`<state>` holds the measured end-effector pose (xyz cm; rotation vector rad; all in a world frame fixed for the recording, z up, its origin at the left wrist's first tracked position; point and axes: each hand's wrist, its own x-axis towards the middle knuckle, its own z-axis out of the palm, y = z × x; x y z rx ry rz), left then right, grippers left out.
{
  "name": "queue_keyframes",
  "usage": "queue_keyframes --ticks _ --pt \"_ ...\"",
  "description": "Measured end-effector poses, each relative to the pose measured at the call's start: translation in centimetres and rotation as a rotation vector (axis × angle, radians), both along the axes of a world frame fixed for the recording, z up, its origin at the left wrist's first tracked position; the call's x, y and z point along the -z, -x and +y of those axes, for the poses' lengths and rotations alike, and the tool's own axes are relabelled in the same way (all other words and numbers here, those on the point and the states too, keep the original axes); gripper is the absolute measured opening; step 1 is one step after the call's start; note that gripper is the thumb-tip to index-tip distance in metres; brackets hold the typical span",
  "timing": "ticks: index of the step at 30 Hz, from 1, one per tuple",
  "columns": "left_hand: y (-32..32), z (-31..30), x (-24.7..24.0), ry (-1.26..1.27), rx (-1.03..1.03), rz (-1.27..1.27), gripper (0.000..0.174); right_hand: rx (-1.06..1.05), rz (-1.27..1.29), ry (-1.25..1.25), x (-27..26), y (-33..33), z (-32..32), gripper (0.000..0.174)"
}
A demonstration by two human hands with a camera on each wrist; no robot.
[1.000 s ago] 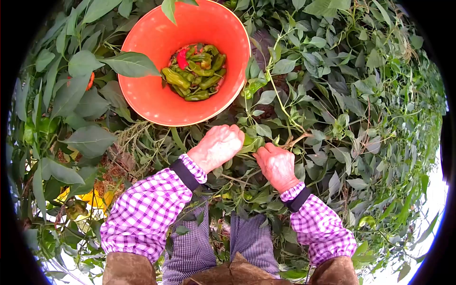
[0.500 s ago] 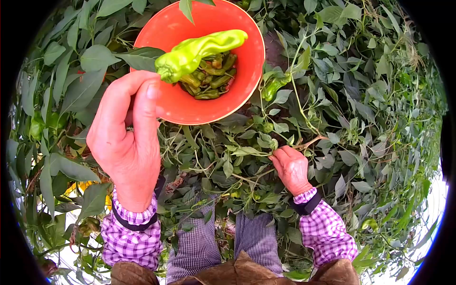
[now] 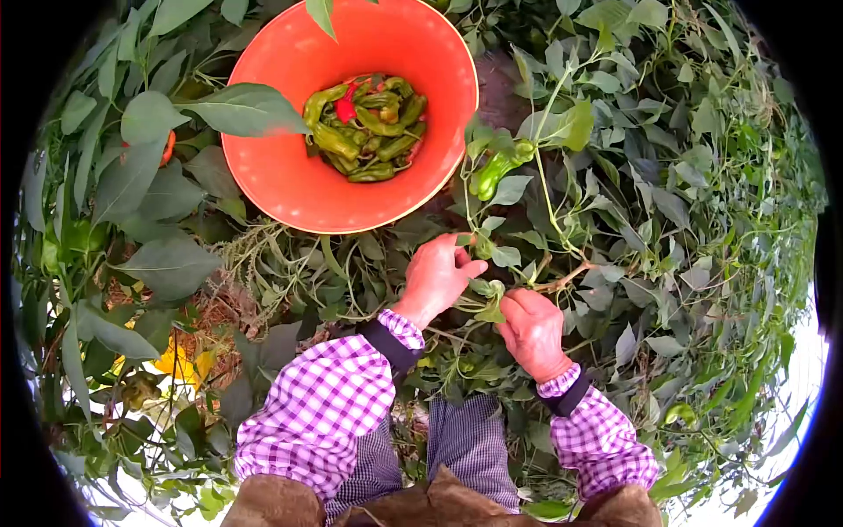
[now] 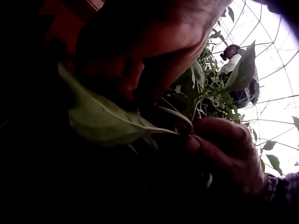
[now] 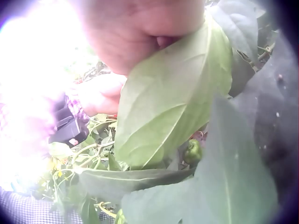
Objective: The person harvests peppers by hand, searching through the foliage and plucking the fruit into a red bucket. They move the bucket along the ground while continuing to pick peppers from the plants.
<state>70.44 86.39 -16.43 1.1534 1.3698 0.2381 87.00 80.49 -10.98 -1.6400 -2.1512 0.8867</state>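
My right hand (image 3: 533, 332) pinches a leafy pepper-plant stem low among the foliage. The left wrist view shows its thumb and finger (image 4: 210, 144) together at that stem, beside a pale leaf (image 4: 105, 119). Just to the left, my left hand (image 3: 436, 279) reaches into the same plant, thumb and fingers apart near small leaves (image 3: 505, 256). No picked pepper shows in it. A green pepper (image 3: 500, 171) hangs farther up the plant. Beyond the left hand stands an orange-red bucket (image 3: 351, 206), with several green peppers (image 3: 373, 145) and a red one (image 3: 345, 109) inside.
Dense pepper foliage (image 3: 685, 202) spreads on both sides. A big leaf (image 3: 250, 110) overhangs the bucket's left rim. A brown branch (image 3: 566, 279) runs just beyond the right hand. Another person (image 4: 236, 70) is in the background of the left wrist view.
My left hand pulled a green pepper away from the plant, held it up by the bucket, and is now back at the plant without it. The right hand stays low at the stem.
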Motion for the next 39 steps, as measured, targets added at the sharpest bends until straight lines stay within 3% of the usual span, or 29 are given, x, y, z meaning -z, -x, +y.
queue_keyframes --ticks 2,6,9,12,15,16,20,21,22,24,26,28,30,31,32,33,34,35,36,39 --pt "-0.6 -0.6 1.0 0.139 -0.090 -0.070 0.025 -0.008 -0.003 -0.009 0.0 -0.1 0.0 0.015" --pt "-1.0 -2.0 3.8 -0.198 -0.221 -0.123 0.021 -0.005 -0.035 0.034 -0.4 0.4 0.7 0.021" --pt "0.4 0.6 -1.0 -0.285 -0.113 -0.052 0.015 0.160 -0.034 -0.138 -1.3 1.2 2.9 0.034" --pt "1.1 1.8 -3.3 -0.548 0.107 -0.047 0.015 0.082 -0.123 0.029 -0.3 1.0 5.1 0.035" --pt "2.0 3.3 -4.1 -0.537 0.204 -0.114 0.016 -0.006 -0.151 0.082 -0.8 0.9 6.3 0.025" --pt "2.3 3.3 -4.3 -0.538 0.203 -0.111 0.016 -0.022 -0.091 0.068 -1.4 0.5 6.5 0.023" --pt "3.1 2.5 -5.9 -0.336 0.550 -0.191 0.017 -0.092 0.157 0.137 -1.8 -1.5 4.7 0.019" --pt "3.1 1.3 -5.7 -0.365 0.544 -0.252 0.018 -0.117 0.192 0.038 -1.2 -1.9 3.6 0.015" --pt "3.3 0.7 -5.8 -0.398 0.541 -0.305 0.019 -0.194 0.180 0.143 -2.5 -1.9 3.4 0.014" --pt "2.7 -0.9 -6.7 -0.376 0.490 -0.193 0.018 -0.152 0.194 0.023 -2.7 -1.7 2.5 0.018" --pt "1.9 -2.1 -7.9 -0.476 0.458 0.024 0.015 -0.189 0.157 0.046 -3.2 -2.1 2.7 0.020" --pt "2.2 -2.1 -9.2 -0.416 0.422 0.277 0.014 -0.225 0.115 0.073 -3.4 -2.6 2.6 0.023" --pt "4.2 -1.0 -12.1 -0.499 0.391 0.260 0.012 -0.115 0.170 0.115 -3.0 -3.6 2.4 0.026" --pt "5.5 -0.6 -12.8 -0.592 0.299 0.181 0.009 -0.095 0.147 0.060 -1.5 -4.4 1.7 0.018" --pt "6.6 0.6 -14.7 -0.713 0.229 0.186 0.007 0.130 0.155 0.276 -2.5 -4.0 1.9 0.008" --pt "7.7 1.8 -16.6 -0.549 0.083 0.138 0.004 0.248 0.226 0.269 -2.2 -3.9 1.5 0.007" --pt "8.1 2.7 -17.8 -0.557 -0.146 0.092 0.006 0.208 0.294 0.168 -2.2 -3.7 2.1 0.009" --pt "9.1 3.7 -17.4 -0.741 -0.268 0.040 0.011 0.163 0.357 0.068 -2.3 -3.5 2.7 0.011" --pt "9.7 4.9 -17.4 -0.864 -0.332 0.078 0.021 0.178 0.354 0.067 -2.5 -3.5 2.6 0.012" --pt "9.1 7.0 -17.1 -0.966 -0.402 0.157 0.029 0.299 0.452 0.170 -2.4 -3.8 1.4 0.010"
